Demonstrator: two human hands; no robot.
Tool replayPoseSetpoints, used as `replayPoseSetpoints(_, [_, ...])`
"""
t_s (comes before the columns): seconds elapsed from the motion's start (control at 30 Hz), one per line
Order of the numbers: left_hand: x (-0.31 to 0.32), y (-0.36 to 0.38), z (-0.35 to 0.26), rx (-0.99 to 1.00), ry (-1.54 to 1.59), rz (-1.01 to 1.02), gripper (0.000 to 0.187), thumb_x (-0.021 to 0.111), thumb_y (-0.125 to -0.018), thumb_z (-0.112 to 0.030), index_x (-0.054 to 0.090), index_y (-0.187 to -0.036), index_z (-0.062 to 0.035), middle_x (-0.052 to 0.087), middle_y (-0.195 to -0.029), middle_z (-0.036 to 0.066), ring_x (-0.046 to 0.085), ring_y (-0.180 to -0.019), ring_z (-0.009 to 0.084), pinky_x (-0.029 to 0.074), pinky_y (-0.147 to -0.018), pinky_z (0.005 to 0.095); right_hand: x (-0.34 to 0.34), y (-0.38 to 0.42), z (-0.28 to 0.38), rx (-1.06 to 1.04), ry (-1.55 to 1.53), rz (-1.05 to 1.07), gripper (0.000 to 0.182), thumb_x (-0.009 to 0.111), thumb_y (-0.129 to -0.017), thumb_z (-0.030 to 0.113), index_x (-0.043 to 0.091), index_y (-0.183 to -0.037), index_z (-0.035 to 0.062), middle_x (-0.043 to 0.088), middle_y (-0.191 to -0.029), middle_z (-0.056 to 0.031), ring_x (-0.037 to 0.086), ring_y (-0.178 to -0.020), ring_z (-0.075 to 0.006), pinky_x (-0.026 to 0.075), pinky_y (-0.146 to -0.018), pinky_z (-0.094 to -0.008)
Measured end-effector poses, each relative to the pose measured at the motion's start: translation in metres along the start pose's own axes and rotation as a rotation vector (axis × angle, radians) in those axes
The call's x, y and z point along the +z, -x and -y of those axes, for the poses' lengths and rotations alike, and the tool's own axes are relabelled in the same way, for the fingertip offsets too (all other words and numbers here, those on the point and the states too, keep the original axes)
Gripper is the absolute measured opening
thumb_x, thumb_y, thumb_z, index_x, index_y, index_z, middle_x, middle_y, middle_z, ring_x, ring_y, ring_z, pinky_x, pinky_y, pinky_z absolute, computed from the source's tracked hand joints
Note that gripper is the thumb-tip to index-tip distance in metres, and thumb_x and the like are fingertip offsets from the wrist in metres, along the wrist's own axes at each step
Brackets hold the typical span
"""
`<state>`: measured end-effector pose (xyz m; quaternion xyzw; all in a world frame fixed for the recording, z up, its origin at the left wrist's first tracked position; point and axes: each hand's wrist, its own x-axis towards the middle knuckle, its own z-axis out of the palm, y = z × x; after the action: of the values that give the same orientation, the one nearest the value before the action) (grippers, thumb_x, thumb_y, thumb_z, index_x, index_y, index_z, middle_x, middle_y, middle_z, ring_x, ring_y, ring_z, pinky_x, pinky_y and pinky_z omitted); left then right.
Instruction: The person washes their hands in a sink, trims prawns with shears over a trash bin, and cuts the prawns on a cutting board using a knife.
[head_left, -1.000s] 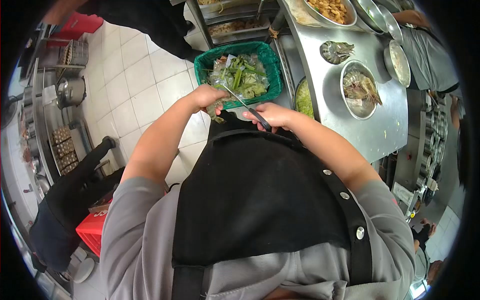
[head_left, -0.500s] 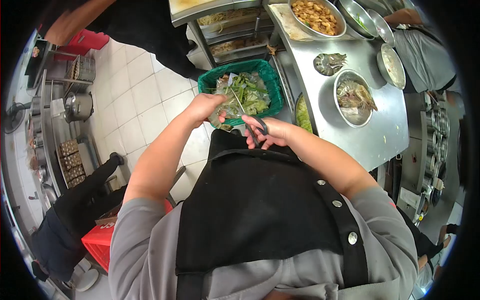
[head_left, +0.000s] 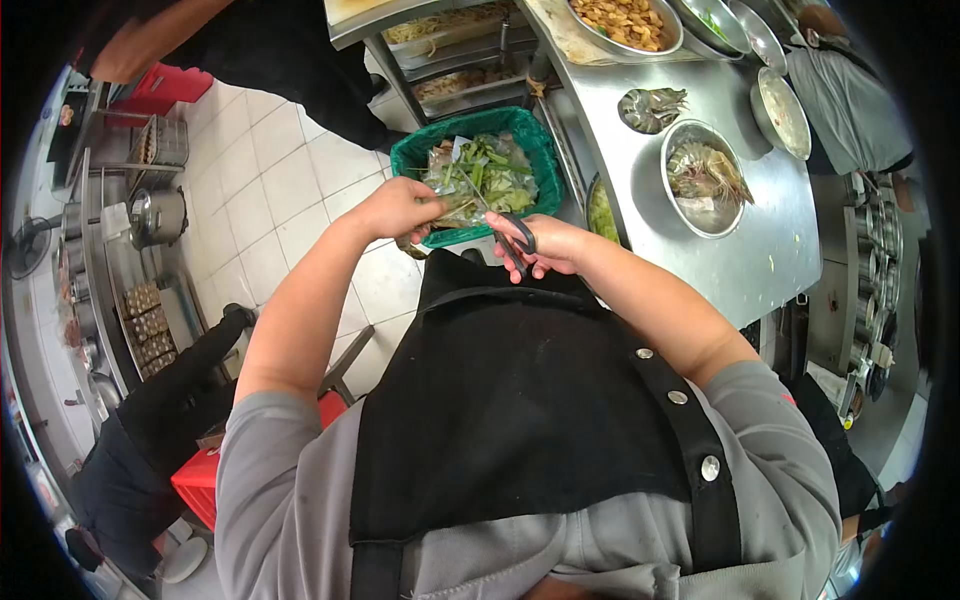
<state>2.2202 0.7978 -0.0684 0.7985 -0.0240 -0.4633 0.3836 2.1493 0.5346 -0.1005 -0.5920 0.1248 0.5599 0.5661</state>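
Observation:
My left hand (head_left: 400, 210) is closed round a shrimp (head_left: 408, 246), part of which hangs below the fingers. In my right hand (head_left: 538, 248) are black-handled scissors (head_left: 522, 236), their blades apart and pointing toward the left hand. Both hands are over the near edge of a green-lined bin (head_left: 543, 150) holding green scraps and plastic. Right of them, a steel bowl (head_left: 712, 222) of shrimp stands on the metal table (head_left: 770, 250). A small heap of shrimp (head_left: 652, 110) lies on the table behind that bowl.
Bowls of browned food (head_left: 625, 25) and other contents stand at the table's back. A co-worker in black (head_left: 270, 60) stands beyond the bin, another (head_left: 150, 420) at left, another in grey (head_left: 850, 100) at right. A red crate (head_left: 198, 482) is at lower left.
My left hand has moved slightly left and down with the shrimp. The scissors and my right hand have shifted slightly up and right. The table and bin appear slightly shifted in view.

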Motion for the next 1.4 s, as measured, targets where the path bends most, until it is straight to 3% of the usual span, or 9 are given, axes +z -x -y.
replayPoseSetpoints(0.37, [-0.015,-0.013,-0.013,0.109,-0.39,-0.024,0.031,0.064,-0.096,-0.029,0.07,-0.103,0.0004,0.063,-0.069,0.003,0.06,-0.057,0.0112,0.051,-0.055,0.0299,-0.001,0.004,-0.026,-0.117,0.026,-0.202,0.072,0.061,-0.086,0.073,0.064,-0.083,0.0014,0.062,-0.066,-0.0042,0.06,-0.049,-0.0118,0.043,-0.043,-0.0266])
replayPoseSetpoints(0.5, [-0.023,-0.002,-0.085,0.146,-0.153,-0.158,0.032,0.062,-0.097,-0.022,0.066,-0.116,0.0038,0.067,-0.08,0.006,0.063,-0.065,0.0157,0.054,-0.064,0.034,-0.001,0.061,-0.012,-0.11,0.123,-0.16,0.06,0.063,-0.093,0.059,0.063,-0.078,0.0006,0.062,-0.063,-0.0048,0.061,-0.048,-0.0131,0.044,-0.042,-0.0288])
replayPoseSetpoints(0.57, [-0.03,-0.025,-0.11,0.529,-0.45,-0.267,0.04,0.062,-0.097,-0.024,0.062,-0.126,0.003,0.07,-0.105,0.019,0.067,-0.099,0.0301,0.051,-0.093,0.0364,-0.001,0.094,-0.003,-0.159,0.352,-0.138,0.058,0.065,-0.093,0.055,0.064,-0.079,-0.0019,0.062,-0.062,-0.0067,0.062,-0.048,-0.0149,0.049,-0.047,-0.0312])
replayPoseSetpoints(0.63, [-0.008,-0.022,-0.176,0.7,-0.5,-0.267,0.04,0.061,-0.096,-0.025,0.063,-0.126,0.0009,0.069,-0.115,0.024,0.066,-0.108,0.0334,0.048,-0.098,0.0382,-0.004,0.115,0.0,-0.209,0.599,-0.18,0.058,0.064,-0.093,0.056,0.068,-0.083,-0.0009,0.065,-0.065,-0.0117,0.066,-0.05,-0.0202,0.054,-0.056,-0.0363])
replayPoseSetpoints(0.97, [0.097,-0.125,-0.304,0.734,-0.606,-0.366,0.034,0.068,-0.09,-0.019,0.068,-0.12,-0.0029,0.071,-0.109,0.023,0.068,-0.102,0.0364,0.052,-0.093,0.0432,-0.004,0.208,-0.039,-0.324,0.762,-0.451,0.061,0.066,-0.086,0.063,0.073,-0.088,0.0025,0.069,-0.08,-0.0213,0.067,-0.084,-0.0414,0.052,-0.076,-0.0487])
replayPoseSetpoints(1.1, [0.122,-0.092,-0.327,1.07,-0.756,-0.331,0.033,0.071,-0.087,-0.019,0.07,-0.117,-0.006,0.066,-0.119,0.019,0.062,-0.114,0.0346,0.048,-0.101,0.041,-0.01,0.264,-0.062,-0.295,0.711,-0.526,0.061,0.067,-0.086,0.063,0.069,-0.083,0.0018,0.066,-0.075,-0.0212,0.065,-0.078,-0.0433,0.05,-0.071,-0.0496])
replayPoseSetpoints(1.13, [0.129,-0.091,-0.328,1.148,-0.887,-0.312,0.05,0.075,-0.083,-0.022,0.063,-0.13,-0.0102,0.061,-0.124,0.017,0.056,-0.121,0.0326,0.046,-0.104,0.039,-0.011,0.272,-0.066,-0.283,0.696,-0.533,0.061,0.067,-0.086,0.063,0.068,-0.081,0.0015,0.065,-0.073,-0.0212,0.064,-0.077,-0.0437,0.049,-0.07,-0.0499])
replayPoseSetpoints(1.27, [0.158,-0.096,-0.336,0.962,-1.12,-0.333,0.078,0.081,-0.075,-0.026,0.047,-0.144,-0.0157,0.06,-0.129,0.019,0.056,-0.123,0.0361,0.047,-0.104,0.0434,-0.012,0.289,-0.078,-0.338,0.707,-0.614,0.063,0.066,-0.086,0.063,0.064,-0.078,0.0011,0.063,-0.07,-0.0212,0.062,-0.074,-0.0444,0.048,-0.067,-0.05])
replayPoseSetpoints(1.4, [0.165,-0.099,-0.341,0.824,-1.009,-0.235,0.069,0.079,-0.076,-0.023,0.052,-0.139,-0.0113,0.065,-0.119,0.021,0.065,-0.107,0.037,0.053,-0.095,0.0438,-0.01,0.295,-0.089,-0.346,0.668,-0.626,0.064,0.066,-0.086,0.065,0.064,-0.078,0.0009,0.062,-0.069,-0.0215,0.062,-0.073,-0.0447,0.048,-0.067,-0.0497])
